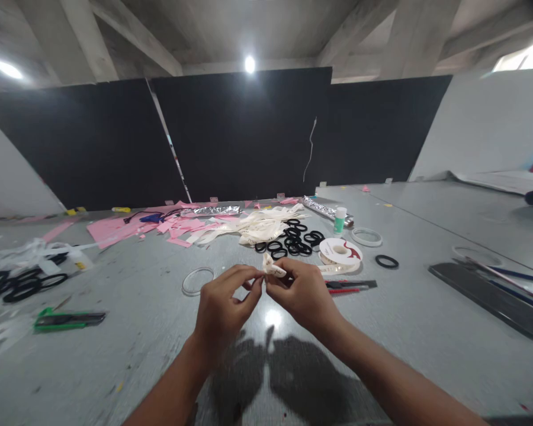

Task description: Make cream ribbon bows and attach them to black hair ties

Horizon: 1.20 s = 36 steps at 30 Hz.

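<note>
Both hands meet above the grey table, just this side of the black rings. Between thumb and fingers, my right hand (299, 290) pinches a folded cream ribbon (270, 266) with faint printing. My left hand (228, 296) has its thumb and index fingertip closed at the ribbon's lower left end. How much of the ribbon sits in the left fingertips is hidden. Behind the hands lie a pile of cream ribbon strips (262, 226) and several black rings (295, 239). A white ribbon spool (341, 251) with a red mark rests to the right, some printed ribbon unwound beside it.
A clear ring (198, 280) lies left of my hands. A red-and-black cutter (353, 287) is partly behind my right hand; a green cutter (66, 319) lies at left. Pink scraps (119, 228), a glue stick (340, 220) and a black tray (488, 299) are on the table.
</note>
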Tool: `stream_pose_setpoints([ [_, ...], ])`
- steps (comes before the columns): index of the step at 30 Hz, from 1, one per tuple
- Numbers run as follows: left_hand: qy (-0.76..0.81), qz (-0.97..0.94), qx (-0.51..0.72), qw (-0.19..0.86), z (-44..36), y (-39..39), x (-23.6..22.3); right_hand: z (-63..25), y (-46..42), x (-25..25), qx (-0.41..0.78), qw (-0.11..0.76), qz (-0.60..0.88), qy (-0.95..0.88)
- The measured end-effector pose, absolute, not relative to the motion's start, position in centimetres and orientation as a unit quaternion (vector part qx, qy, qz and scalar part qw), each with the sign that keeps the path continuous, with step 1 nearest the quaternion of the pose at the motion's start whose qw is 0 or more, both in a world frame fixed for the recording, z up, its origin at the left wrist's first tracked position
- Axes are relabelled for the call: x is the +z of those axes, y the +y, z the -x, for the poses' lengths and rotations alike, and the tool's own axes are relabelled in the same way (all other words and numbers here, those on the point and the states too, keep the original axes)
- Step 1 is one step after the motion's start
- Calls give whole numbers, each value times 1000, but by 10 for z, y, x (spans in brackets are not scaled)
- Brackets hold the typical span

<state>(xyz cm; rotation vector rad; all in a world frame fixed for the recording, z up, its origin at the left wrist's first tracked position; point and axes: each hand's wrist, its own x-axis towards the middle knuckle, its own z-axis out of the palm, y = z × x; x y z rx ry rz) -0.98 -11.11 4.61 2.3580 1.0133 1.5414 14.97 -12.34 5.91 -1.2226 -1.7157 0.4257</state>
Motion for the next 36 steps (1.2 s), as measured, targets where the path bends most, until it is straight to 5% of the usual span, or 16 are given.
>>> stream_pose_setpoints([
  [10,353,-767,525,108,9,-112,47,-149,-122,55,209,488,490,-691],
  [22,379,-706,532,276,10,-108,48,-149,-118,58,364,498,424,-663],
  [36,390,-733,518,205,7,-111,46,-149,-120,62,310,475,478,-671],
])
